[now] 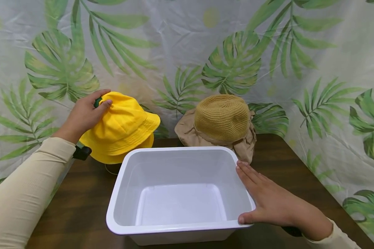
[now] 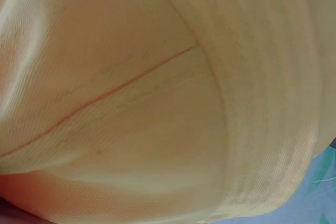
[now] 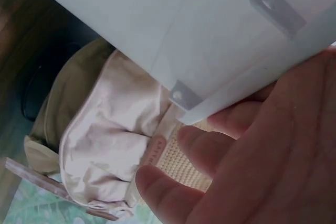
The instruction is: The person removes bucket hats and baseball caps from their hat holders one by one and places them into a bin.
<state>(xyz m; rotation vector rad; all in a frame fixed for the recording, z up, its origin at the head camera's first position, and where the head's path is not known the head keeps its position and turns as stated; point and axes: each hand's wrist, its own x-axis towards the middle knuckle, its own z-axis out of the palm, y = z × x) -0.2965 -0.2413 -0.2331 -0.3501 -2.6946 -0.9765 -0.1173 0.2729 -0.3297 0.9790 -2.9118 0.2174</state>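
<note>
On the left, my left hand (image 1: 91, 107) pinches the crown of a yellow cloth bucket hat (image 1: 124, 119). Beneath its brim shows another yellow edge (image 1: 148, 142); whether it belongs to a second hat I cannot tell. In the left wrist view the stitched hat (image 2: 157, 129) fills nearly everything. My right hand (image 1: 274, 200) rests against the right side of a white plastic tub (image 1: 174, 228), fingers extended along the rim and thumb on its front corner. No object is seen inside the tub. Behind it, a tan woven hat (image 1: 222, 117) sits on beige cloth headwear (image 1: 187, 129).
A dark wooden table (image 1: 286, 166) bears the tub and the hats. Part of a thin wire stand (image 1: 112, 169) shows under the yellow hat. A leaf-printed curtain (image 1: 180, 45) hangs behind and at the sides.
</note>
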